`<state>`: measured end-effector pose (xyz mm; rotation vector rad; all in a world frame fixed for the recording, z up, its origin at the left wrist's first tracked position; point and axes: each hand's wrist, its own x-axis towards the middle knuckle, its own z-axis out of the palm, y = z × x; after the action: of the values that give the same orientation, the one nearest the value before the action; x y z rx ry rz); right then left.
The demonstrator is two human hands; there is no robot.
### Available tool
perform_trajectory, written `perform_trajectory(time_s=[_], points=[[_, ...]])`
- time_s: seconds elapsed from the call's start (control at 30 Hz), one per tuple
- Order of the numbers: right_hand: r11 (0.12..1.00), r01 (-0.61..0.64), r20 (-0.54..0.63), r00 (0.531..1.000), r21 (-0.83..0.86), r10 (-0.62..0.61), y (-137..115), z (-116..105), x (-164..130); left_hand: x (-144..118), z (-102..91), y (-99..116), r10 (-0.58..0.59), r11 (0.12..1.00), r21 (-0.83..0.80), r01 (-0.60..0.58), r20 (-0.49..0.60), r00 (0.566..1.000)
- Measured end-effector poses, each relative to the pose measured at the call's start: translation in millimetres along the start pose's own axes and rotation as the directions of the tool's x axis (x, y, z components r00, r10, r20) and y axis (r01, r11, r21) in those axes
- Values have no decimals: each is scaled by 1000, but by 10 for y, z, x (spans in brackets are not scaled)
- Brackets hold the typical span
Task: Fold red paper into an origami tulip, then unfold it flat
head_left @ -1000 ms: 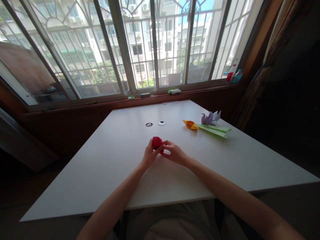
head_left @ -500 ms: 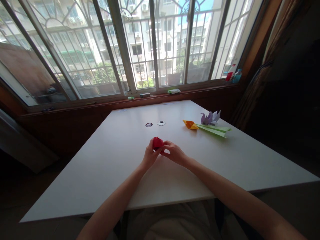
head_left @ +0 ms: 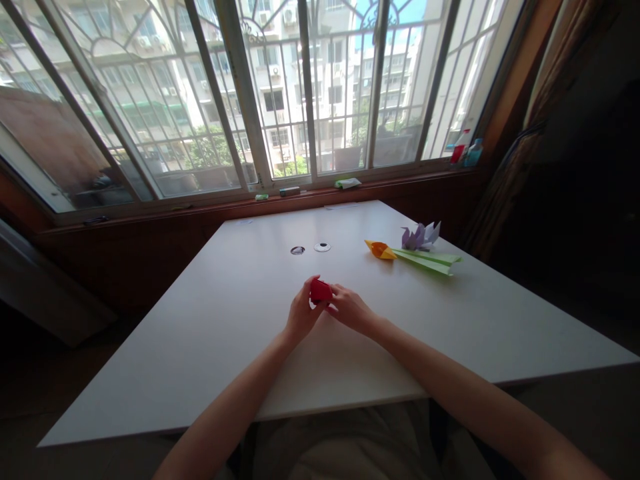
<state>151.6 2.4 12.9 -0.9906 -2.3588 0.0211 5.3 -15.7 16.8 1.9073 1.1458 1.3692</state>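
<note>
Here the left hand [head_left: 301, 312] and the right hand [head_left: 350, 309] meet just above the middle of the white table [head_left: 210, 333], and both pinch a small red folded paper [head_left: 320, 291] between their fingertips; the left grips it from the left side, the right from the right and below. The paper is raised slightly off the tabletop, well apart from every edge. Bare tabletop lies all around the hands: wide to the left, wide toward the near edge, and open toward the window side as far as two small round holes [head_left: 310, 249] in the surface. To the right, near the far right edge, lie an orange and green paper flower [head_left: 415, 257] and, just behind it, a purple paper figure [head_left: 421, 235]; both are well apart from the hands. On the wooden window sill [head_left: 150, 212] beyond the table stand two small bottles [head_left: 465, 151] at the right corner, and a few small flat items lie along it.
</note>
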Motion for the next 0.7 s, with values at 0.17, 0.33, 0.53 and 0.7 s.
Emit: perform_trajectory(time_s=[0.17, 0.33, 0.53, 0.7], points=[[1000, -13, -1, 1000, 22, 13, -14, 10, 7, 3, 3, -2, -5, 1000, 7, 5, -3, 1000], [998, -23, -3, 1000, 54, 23, -7, 12, 6, 1, -5, 22, -11, 1000, -5, 11, 9, 1000], [998, -23, -8, 1000, 50, 24, -4, 12, 5, -1, -23, 20, 12, 1000, 19, -12, -1, 1000], [998, -34, -5, 999, 55, 34, -13, -2, -4, 2, -7, 9, 22, 999, 27, -22, -10, 1000]])
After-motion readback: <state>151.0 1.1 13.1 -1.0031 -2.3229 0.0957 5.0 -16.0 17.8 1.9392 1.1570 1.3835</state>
